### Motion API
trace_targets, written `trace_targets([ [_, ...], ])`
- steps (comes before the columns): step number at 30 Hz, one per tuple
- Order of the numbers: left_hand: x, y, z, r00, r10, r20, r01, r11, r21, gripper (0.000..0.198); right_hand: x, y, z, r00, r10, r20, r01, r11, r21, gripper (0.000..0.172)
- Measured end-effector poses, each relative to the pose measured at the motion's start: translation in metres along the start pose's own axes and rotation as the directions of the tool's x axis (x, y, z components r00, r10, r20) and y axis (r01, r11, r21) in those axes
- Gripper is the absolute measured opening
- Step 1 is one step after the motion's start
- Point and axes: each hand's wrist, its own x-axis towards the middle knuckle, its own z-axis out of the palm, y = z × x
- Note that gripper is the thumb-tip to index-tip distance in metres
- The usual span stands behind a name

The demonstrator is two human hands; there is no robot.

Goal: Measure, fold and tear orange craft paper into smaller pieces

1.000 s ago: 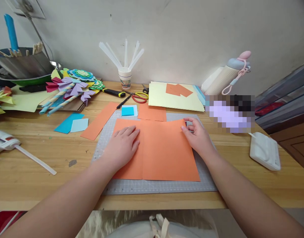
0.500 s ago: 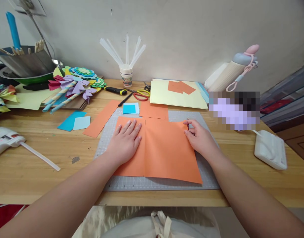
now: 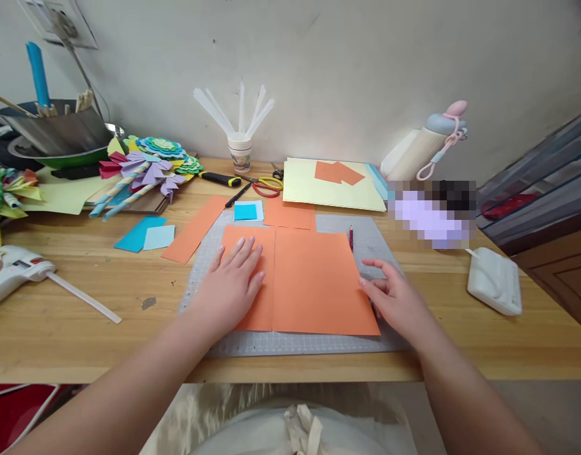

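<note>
A large orange paper sheet lies on a grey cutting mat, with a crease running down its left part. My left hand rests flat on the sheet's left side, fingers stretched out. My right hand hovers at the sheet's right edge, fingers loosely spread, holding nothing. A red pencil lies on the mat just past the sheet's top right corner, apart from my right hand.
Orange scraps, blue paper squares, scissors, a utility knife and a cup of glue sticks sit behind the mat. Paper flowers and a glue gun lie left. Yellow sheets and a white pouch lie right.
My right hand let go of the red pencil, which now lies on the mat, and drew back down the sheet's right edge. My left hand stayed flat on the paper.
</note>
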Motion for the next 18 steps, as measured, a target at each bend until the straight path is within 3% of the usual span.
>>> trace_targets([
  [6,-0.035,0.009,0.015,1.0,0.01,-0.002,-0.01,1.0,0.029,0.053,-0.034,0.011,0.0,0.999,0.034,-0.008,-0.034,0.999,-0.011,0.049],
  [14,-0.036,0.007,0.026,1.0,-0.017,-0.021,0.018,0.999,0.051,0.054,-0.052,0.014,0.008,0.994,-0.101,-0.037,0.09,0.969,-0.232,0.031],
  [18,-0.036,0.007,0.026,1.0,-0.013,-0.023,0.014,0.999,0.051,0.054,-0.055,0.014,0.008,0.995,-0.097,-0.012,0.089,0.948,-0.307,0.025],
])
